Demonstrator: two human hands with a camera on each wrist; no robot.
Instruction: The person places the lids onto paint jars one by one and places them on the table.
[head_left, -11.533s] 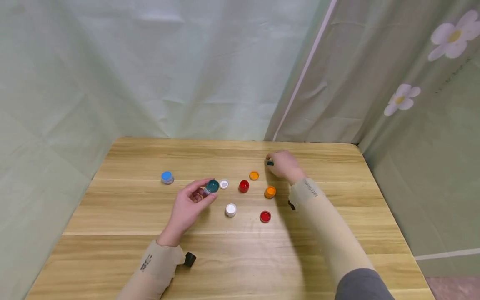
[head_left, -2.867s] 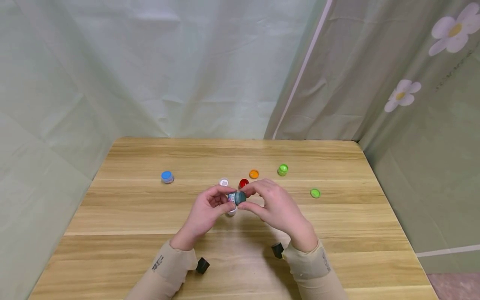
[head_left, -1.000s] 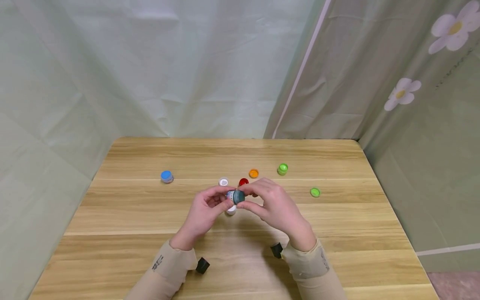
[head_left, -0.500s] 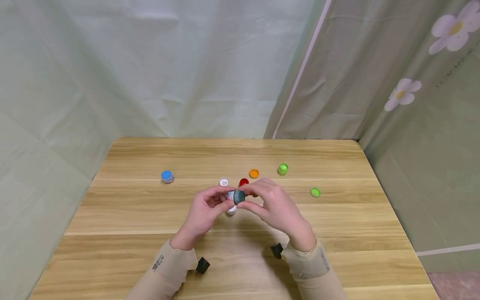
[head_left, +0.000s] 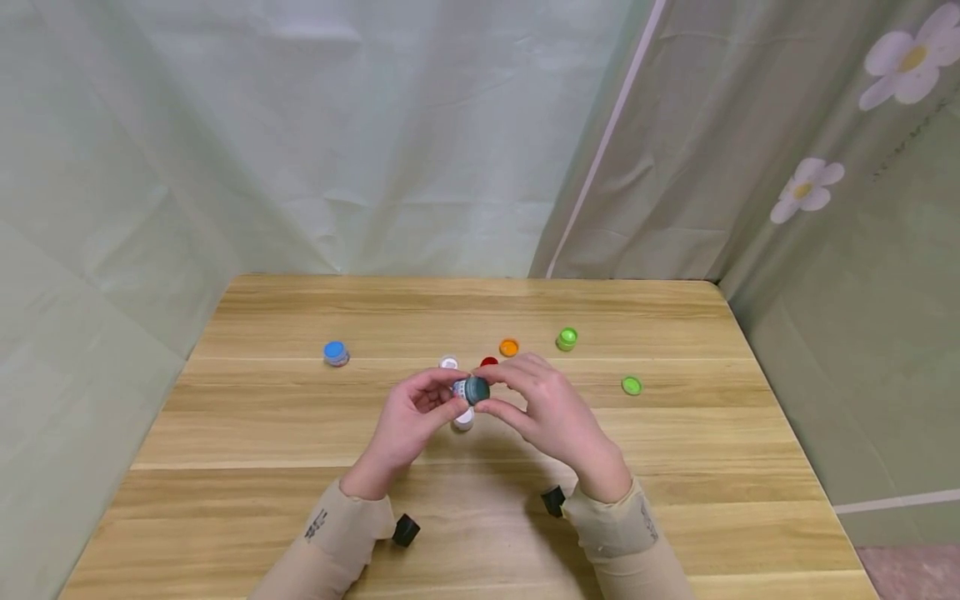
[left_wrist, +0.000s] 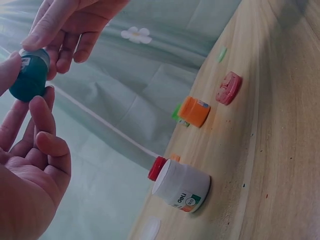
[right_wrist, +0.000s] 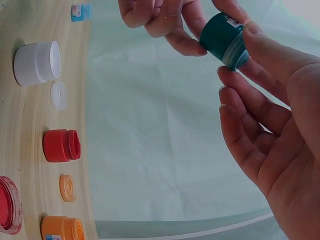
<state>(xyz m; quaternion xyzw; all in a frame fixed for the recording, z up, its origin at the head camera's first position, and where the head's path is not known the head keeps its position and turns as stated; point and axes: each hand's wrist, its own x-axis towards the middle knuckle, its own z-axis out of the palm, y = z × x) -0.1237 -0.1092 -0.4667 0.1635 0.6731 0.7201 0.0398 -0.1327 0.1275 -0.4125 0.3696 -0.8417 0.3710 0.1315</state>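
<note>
A dark green paint jar (head_left: 471,391) is held up over the middle of the table, tipped on its side with its cap pointing right. My left hand (head_left: 405,421) grips the body by its label between thumb and fingers. From the other side my right hand (head_left: 555,408) pinches the ribbed lid (right_wrist: 235,53), which sits on the jar's mouth. Below the hands stands an uncapped white paint jar (head_left: 463,419). Behind them, partly covered in the head view, is a red paint jar (head_left: 489,362). The right hand hides the orange paint jar (left_wrist: 194,111) from the head camera.
A capped blue jar (head_left: 336,353) stands at the left. Near the back right are an open light green jar (head_left: 567,339) and its lid (head_left: 632,386). An orange lid (head_left: 509,347), a white lid (right_wrist: 58,95) and a red lid (left_wrist: 229,88) lie among the jars.
Earliest, the left hand held the dark green jar uncapped, while the right hand held its dark lid at the back right. Both hands then met over the table; the last second shows barely any movement.
</note>
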